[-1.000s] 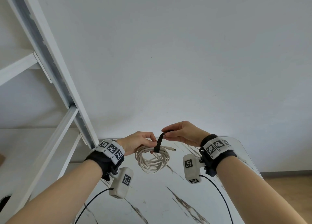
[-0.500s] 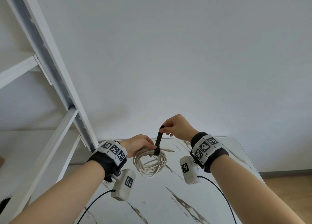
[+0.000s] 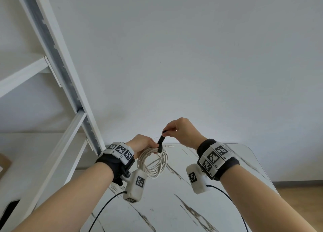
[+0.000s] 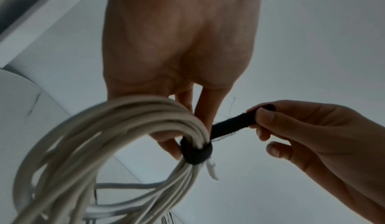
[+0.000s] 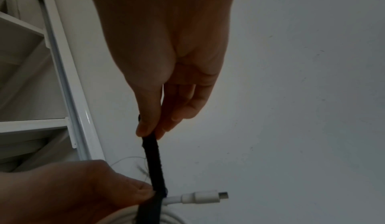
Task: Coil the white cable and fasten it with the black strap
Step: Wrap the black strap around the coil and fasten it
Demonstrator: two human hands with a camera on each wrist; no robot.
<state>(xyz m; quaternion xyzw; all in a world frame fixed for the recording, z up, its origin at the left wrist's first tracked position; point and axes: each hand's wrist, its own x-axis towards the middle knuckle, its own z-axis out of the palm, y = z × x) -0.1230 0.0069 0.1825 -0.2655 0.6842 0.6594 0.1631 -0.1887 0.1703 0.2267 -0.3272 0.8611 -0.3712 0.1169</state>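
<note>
The white cable [image 3: 153, 163] hangs as a coil of several loops above the marble table, held at its top by my left hand [image 3: 145, 145]. In the left wrist view the coil [image 4: 108, 128] fills the lower left, with the black strap [image 4: 195, 152] wrapped once around the bundle. My right hand [image 3: 180, 132] pinches the strap's free end [image 3: 161, 140] between thumb and fingers and holds it taut, up and away from the coil. In the right wrist view the strap [image 5: 154, 163] runs straight down from my right fingertips to my left hand [image 5: 83, 193]. A cable plug [image 5: 205, 197] sticks out to the right.
A white marble-patterned table [image 3: 174, 205] lies under both hands. A white metal shelf frame [image 3: 57, 70] slants up at the left. A plain white wall fills the background, and wooden floor [image 3: 300, 196] shows at the lower right.
My right hand has lifted up and back, drawing the strap's free end straight and taut above the coil. The left hand and coil have stayed about where they were.
</note>
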